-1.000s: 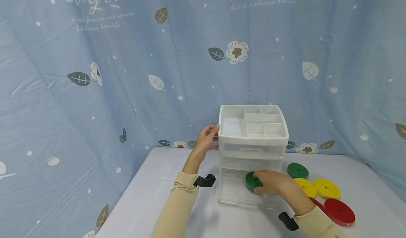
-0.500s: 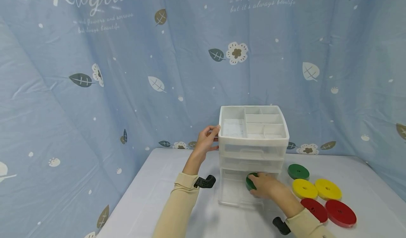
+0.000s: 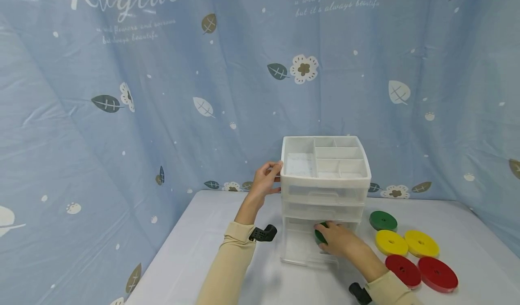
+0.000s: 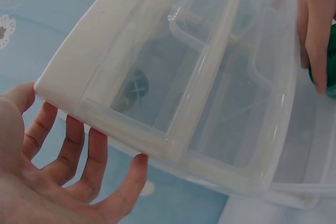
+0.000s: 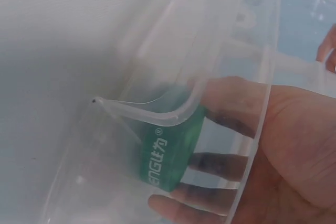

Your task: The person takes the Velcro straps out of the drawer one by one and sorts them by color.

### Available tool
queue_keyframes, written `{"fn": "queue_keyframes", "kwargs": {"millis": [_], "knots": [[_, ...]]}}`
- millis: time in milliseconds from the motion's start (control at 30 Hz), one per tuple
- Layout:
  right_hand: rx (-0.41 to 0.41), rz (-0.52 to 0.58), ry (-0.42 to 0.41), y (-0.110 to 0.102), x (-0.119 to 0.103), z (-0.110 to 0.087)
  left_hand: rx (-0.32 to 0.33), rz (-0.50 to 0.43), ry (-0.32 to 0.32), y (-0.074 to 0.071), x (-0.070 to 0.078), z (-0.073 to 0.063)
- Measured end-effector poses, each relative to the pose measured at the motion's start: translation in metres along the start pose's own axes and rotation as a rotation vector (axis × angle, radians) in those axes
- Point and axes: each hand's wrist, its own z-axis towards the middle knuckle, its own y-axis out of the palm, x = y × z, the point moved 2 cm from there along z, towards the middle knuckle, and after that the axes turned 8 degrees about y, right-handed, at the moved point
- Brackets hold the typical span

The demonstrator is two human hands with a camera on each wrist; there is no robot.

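A white drawer unit (image 3: 326, 183) with clear drawers stands on the table, its bottom drawer (image 3: 300, 262) pulled out. My left hand (image 3: 264, 181) touches the unit's left side. In the left wrist view its thumb (image 4: 22, 97) is at the corner and its fingertips rest along the side edge. My right hand (image 3: 343, 241) reaches inside the bottom drawer and grips a green roll of tape (image 3: 320, 236), partly hidden by the hand. Through the clear drawer wall, the right wrist view shows white lettering on the green roll (image 5: 170, 156), with fingers around it.
To the right of the unit lie another green roll (image 3: 383, 221), two yellow rolls (image 3: 421, 243) and two red rolls (image 3: 438, 274). The unit's top tray (image 3: 300, 163) has several compartments. A blue patterned curtain (image 3: 243, 70) hangs behind the white table (image 3: 219, 205).
My right hand has moved slightly left with the green roll in the drawer and now covers more of it. Its forearm no longer overlaps the yellow and red rolls. My left hand stays put.
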Motion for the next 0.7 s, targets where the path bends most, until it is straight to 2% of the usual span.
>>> {"fn": "queue_keyframes", "kwargs": {"millis": [333,700], "knots": [[0.047,0.033,-0.044,0.0014,0.0022,-0.0011,-0.004,0.0,-0.003,-0.0004,-0.0012,0.0016],[0.085,0.033,-0.053,0.0067,0.004,0.0005,-0.01,0.0,-0.007,-0.0011,-0.0016,0.0013]]}}
